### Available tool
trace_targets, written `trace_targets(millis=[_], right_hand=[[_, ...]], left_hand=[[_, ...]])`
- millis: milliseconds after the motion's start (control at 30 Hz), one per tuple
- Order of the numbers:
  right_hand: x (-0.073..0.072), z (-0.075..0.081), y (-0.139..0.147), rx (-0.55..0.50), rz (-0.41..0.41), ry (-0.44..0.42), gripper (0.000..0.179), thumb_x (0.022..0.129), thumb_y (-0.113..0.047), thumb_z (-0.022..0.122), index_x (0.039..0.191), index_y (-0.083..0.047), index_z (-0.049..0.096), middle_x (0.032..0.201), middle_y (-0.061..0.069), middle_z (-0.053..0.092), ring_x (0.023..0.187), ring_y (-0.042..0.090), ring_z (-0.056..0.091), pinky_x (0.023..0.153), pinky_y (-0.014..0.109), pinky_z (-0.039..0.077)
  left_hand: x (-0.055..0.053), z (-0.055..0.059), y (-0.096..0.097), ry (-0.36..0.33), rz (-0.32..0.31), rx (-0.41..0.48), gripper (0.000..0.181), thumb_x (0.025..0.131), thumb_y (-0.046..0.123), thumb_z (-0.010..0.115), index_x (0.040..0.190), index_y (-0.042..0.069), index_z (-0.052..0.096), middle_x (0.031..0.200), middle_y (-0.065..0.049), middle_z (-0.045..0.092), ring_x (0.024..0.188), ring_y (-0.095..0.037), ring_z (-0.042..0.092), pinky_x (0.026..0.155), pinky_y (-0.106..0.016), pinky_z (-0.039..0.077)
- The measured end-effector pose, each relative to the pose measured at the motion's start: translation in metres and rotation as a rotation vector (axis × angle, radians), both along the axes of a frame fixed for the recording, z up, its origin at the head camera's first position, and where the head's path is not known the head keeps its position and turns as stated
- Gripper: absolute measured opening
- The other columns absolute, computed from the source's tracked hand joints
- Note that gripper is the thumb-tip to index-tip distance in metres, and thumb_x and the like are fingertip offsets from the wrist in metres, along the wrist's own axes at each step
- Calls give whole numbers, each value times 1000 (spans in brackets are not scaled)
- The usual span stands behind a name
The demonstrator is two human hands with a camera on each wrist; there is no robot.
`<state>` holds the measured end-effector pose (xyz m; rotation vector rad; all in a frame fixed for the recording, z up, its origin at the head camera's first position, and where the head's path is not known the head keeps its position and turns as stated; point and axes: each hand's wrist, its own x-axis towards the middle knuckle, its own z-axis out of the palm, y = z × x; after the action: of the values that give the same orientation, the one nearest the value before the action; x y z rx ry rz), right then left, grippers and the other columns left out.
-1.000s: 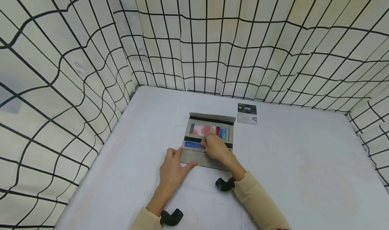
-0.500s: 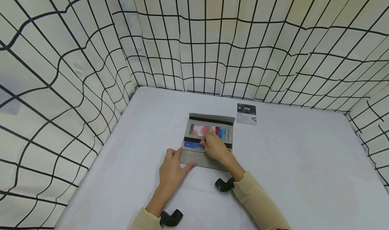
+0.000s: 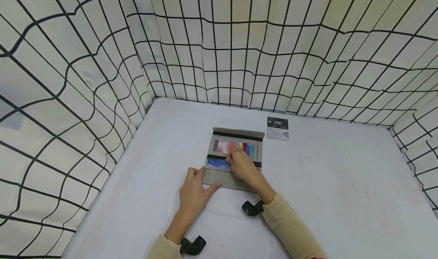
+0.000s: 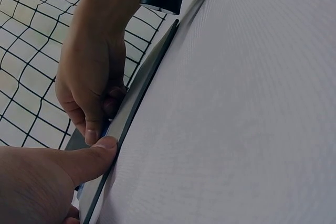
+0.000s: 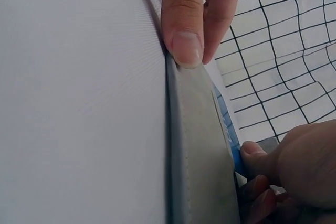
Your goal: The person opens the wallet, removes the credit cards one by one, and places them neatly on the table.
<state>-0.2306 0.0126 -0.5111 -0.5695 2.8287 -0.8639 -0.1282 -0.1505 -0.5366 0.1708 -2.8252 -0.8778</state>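
Note:
A grey wallet (image 3: 230, 179) lies unfolded on the white cloth, with cards in its pockets. My left hand (image 3: 193, 191) holds its near left corner, thumb on the front edge and forefinger at the left side. My right hand (image 3: 243, 166) reaches over the wallet, thumb and forefinger pinching a blue card (image 3: 217, 163) in the lower pocket. White lettering shows on this card, whose right part is hidden behind the fingers. In the right wrist view, the card's blue edge (image 5: 229, 124) stands out past the wallet's pocket.
Two cards, a black one (image 3: 278, 122) and a silver one (image 3: 278, 134), lie beyond the wallet's right corner. Pink (image 3: 224, 146) and red-blue cards (image 3: 249, 149) sit in the upper pockets. A black-lined grid (image 3: 232, 61) encloses the table's far and lateral sides.
The blue card has slid slightly up out of its pocket, away from me, and more of its white lettering shows. Both hands stay nearly where they were.

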Motion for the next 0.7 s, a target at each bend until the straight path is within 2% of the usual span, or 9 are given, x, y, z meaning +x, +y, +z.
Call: trace_targets(millis=[133, 333, 500, 700], right_hand=[[-3, 1, 3, -9, 31, -28, 15, 99, -18, 63, 95, -5, 68, 88, 6, 58, 79, 17, 50, 72, 31, 48], [-5, 2, 9, -53, 77, -67, 15, 92, -19, 73, 94, -5, 68, 81, 4, 53, 77, 16, 47, 65, 26, 40], [-2, 4, 7, -32, 65, -97, 17, 93, -19, 71, 100, -5, 64, 92, 6, 53, 80, 18, 49, 73, 31, 45], [3, 6, 4, 2, 44, -113, 18, 97, -20, 67, 104, -5, 58, 103, 9, 49, 84, 22, 52, 82, 36, 49]], left_hand=[[0, 0, 0, 4, 0, -1, 79, 78, 47, 83, 135, -2, 60, 104, -10, 50, 76, -16, 49, 56, -25, 37], [0, 0, 0, 24, 1, -11, 78, 77, 47, 84, 133, -2, 61, 103, -10, 50, 75, -16, 50, 56, -25, 38], [0, 0, 1, 30, 4, -10, 79, 76, 48, 84, 133, -1, 61, 102, -9, 50, 74, -15, 47, 55, -23, 36], [0, 0, 2, 0, 7, -2, 81, 77, 51, 83, 135, 0, 60, 104, -9, 50, 75, -14, 46, 56, -23, 36]])
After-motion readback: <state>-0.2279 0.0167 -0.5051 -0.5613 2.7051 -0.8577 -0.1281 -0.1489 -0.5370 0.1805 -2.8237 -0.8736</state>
